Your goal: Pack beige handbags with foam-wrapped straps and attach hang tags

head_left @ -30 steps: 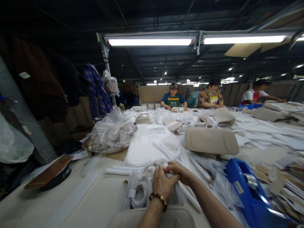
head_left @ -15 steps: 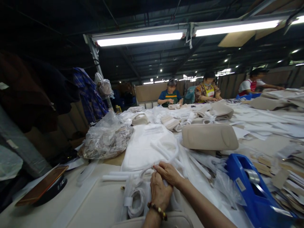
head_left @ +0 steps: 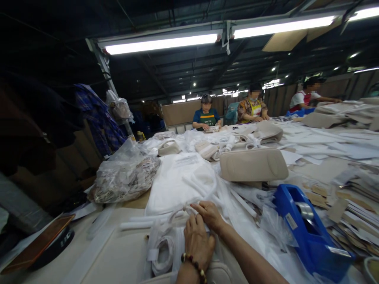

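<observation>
A beige bag (head_left: 219,273) lies at the near edge of the table, partly covered by my hands. On it sits a coiled strap (head_left: 162,256) in clear plastic with a white band round it. A pale wrapped handle (head_left: 177,215) arches up beyond the coil. My left hand (head_left: 197,240), with a beaded bracelet at the wrist, bends its fingers down over the bag; its fingertips are hidden. Just beyond it, my right hand (head_left: 209,216) has its fingers closed at the handle's far end. The two hands overlap or nearly touch.
A blue tape dispenser (head_left: 310,232) stands at right, near a beige bag (head_left: 253,165). White padded sheets (head_left: 174,185) lie ahead. At left are a stuffed plastic bag (head_left: 126,177) and a brown phone-like slab (head_left: 37,244). Several co-workers (head_left: 207,116) sit across the table.
The view has turned slightly, so most things sit further left. My left hand has shifted a little back from my right hand, which stays at the handle.
</observation>
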{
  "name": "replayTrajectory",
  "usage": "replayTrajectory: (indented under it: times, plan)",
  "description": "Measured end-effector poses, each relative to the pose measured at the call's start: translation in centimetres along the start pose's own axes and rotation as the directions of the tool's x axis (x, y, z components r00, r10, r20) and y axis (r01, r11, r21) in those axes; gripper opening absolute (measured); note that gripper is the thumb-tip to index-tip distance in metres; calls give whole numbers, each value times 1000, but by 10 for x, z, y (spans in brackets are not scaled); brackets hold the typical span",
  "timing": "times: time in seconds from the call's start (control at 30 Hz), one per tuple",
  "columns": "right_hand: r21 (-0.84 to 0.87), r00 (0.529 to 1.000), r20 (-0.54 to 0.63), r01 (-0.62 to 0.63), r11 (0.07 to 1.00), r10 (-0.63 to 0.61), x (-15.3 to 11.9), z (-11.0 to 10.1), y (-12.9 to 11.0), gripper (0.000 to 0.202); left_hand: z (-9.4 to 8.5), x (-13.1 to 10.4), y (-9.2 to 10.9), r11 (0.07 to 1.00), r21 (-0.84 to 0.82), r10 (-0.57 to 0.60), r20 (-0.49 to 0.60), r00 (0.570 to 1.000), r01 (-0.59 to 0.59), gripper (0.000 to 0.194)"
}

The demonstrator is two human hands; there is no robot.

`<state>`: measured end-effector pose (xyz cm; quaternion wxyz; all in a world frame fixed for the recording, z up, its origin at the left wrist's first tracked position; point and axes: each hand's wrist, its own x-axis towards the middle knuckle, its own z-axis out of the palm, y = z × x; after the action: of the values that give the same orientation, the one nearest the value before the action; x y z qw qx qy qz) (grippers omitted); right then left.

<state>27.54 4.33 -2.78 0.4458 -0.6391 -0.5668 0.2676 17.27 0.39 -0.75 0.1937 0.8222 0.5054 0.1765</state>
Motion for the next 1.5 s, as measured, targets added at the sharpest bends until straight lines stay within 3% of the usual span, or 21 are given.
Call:
replayTrajectory:
  times: [0.1, 0.17, 0.3, 0.47, 0.77, 1.17, 1.27, 1.37, 1.5]
  plan:
    - [42, 1000, -3, -24, 999, 24, 1, 1, 0, 45, 6, -2, -7, 1000, -9, 24, -43, 999, -24, 43]
    - [82, 999, 31, -43, 996, 41, 1, -1, -2, 45, 10, -3, -13, 996, -40, 78, -127, 989, -83, 47]
    - [158, 989, 136, -82, 984, 61, 1, -7, -6, 45, 12, -5, -18, 963, -80, 228, -274, 934, -259, 36]
    - [198, 979, 182, -127, 972, 91, 3, -5, -3, 46, 5, -5, -11, 980, -90, 155, -194, 969, -175, 28]
    - [225, 990, 75, -130, 966, 116, 9, 10, 5, 43, -5, 1, -2, 998, -69, -15, -53, 998, 12, 24]
    - [176, 996, 13, -88, 980, 87, 8, 16, 5, 46, -9, -11, 0, 1000, -2, -30, -16, 999, 30, 27]
    - [155, 999, 29, -19, 988, 15, 2, 9, 3, 45, 0, -13, -9, 999, -24, 19, -68, 998, -21, 26]
    - [156, 994, 88, 44, 987, -59, -4, 0, 0, 44, 13, -14, -20, 991, -85, 83, -188, 979, -100, 31]
    - [205, 982, 169, 52, 977, -87, -8, -3, -3, 42, 24, -15, -27, 975, -155, 104, -308, 946, -158, 38]
